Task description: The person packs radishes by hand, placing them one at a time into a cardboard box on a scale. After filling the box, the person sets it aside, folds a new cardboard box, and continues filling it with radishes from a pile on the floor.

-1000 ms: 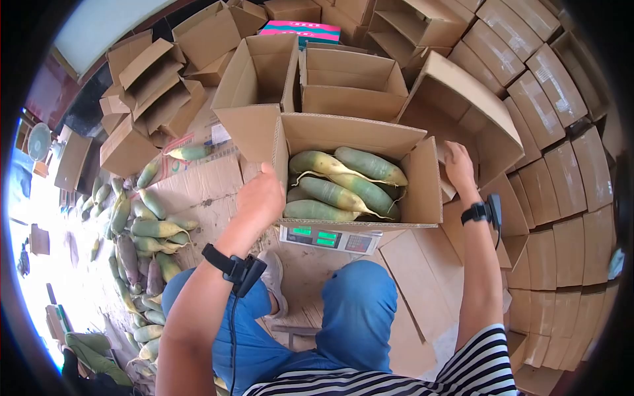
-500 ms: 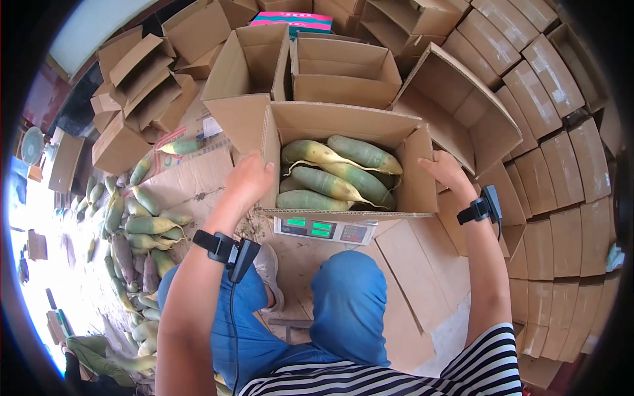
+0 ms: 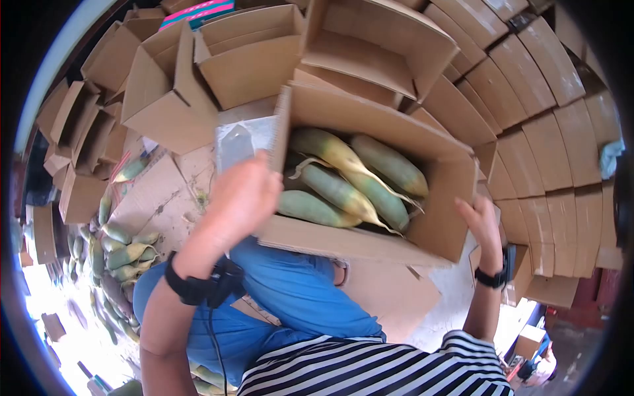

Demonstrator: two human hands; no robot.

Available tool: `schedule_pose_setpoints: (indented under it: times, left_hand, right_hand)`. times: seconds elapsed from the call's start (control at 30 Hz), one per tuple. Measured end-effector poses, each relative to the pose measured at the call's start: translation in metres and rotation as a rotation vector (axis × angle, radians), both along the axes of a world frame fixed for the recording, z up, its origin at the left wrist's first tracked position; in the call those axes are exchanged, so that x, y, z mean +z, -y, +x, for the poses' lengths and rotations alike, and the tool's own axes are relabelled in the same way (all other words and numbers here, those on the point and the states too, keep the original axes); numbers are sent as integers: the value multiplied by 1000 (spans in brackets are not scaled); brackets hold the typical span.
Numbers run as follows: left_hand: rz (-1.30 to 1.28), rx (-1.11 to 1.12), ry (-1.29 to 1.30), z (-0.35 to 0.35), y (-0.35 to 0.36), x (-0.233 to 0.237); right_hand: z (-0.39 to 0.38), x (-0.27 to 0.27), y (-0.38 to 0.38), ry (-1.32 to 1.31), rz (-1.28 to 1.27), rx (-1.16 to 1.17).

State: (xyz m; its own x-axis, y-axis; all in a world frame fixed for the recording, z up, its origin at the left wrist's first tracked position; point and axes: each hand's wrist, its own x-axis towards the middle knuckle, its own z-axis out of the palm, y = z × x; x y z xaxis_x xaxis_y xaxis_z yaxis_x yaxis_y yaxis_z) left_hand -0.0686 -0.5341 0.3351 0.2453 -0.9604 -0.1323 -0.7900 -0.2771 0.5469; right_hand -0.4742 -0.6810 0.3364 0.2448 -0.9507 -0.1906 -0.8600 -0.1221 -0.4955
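Note:
Between my hands an open cardboard box [image 3: 356, 247] hangs tilted over my right leg. Several green radishes [image 3: 333, 188] with pale root tips lie inside it. My left hand [image 3: 247, 191] is closed on the box's left wall, its fingers partly hidden. At the opposite end, my right hand [image 3: 481, 224] grips the right wall, with the thumb near the top edge. Behind my left hand shows the metal plate of a scale [image 3: 228, 142], apart from the box; its display is out of sight.
Loose radishes [image 3: 125, 254] are piled on the floor at left. Open cardboard boxes [image 3: 251, 63] stand ahead, one more box [image 3: 376, 53] being right behind the held one. Stacked cartons [image 3: 535, 152] form a wall at right. Flattened cardboard [image 3: 389, 297] covers the floor.
The box has come up off the scale and moved right and closer, now slanting. Both hands keep hold of it. My view and legs have turned to the right.

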Motion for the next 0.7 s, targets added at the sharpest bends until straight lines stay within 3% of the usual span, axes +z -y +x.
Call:
schedule_pose_setpoints:
  times: [0.03, 0.1, 0.2, 0.23, 0.27, 0.3, 0.37, 0.43, 0.5, 0.57, 0.6, 0.7]
  left_hand:
    - [-11, -59, -4, -25, 5, -3]
    - [-41, -209, -66, -74, 14, -24]
    - [-28, -349, -164, -159, 25, -67]
    - [140, -350, -346, -186, 29, -74]
    - [17, -398, -232, -218, 24, -91]
    - [71, -451, -246, -246, 21, -101]
    - [208, -541, -327, -293, 16, -116]
    - [305, -583, -376, -334, 1, -132]
    - [436, -780, -392, -355, -12, -146]
    - [353, -905, -375, -348, -13, -114]
    - [424, -978, -367, -337, -4, -91]
    - [270, -930, -476, -269, 12, -41]
  right_hand:
    - [-40, -6, -16, -53, 33, -95]
    - [-92, -13, -64, 128, -74, -207]
    - [-182, -19, -127, -56, 40, -425]
    - [-199, -21, -150, 50, 5, -407]
    - [-230, -34, -171, 54, -89, -462]
    - [-272, -41, -190, -129, 38, -579]
    - [-303, -37, -224, -268, 38, -682]
    - [-339, -45, -255, -273, 16, -720]
    - [-362, -53, -275, -395, 93, -716]
    - [-399, -96, -306, -727, 156, -497]
    - [-413, -119, -330, -809, 157, -584]
    - [-459, -157, -349, -773, 205, -727]
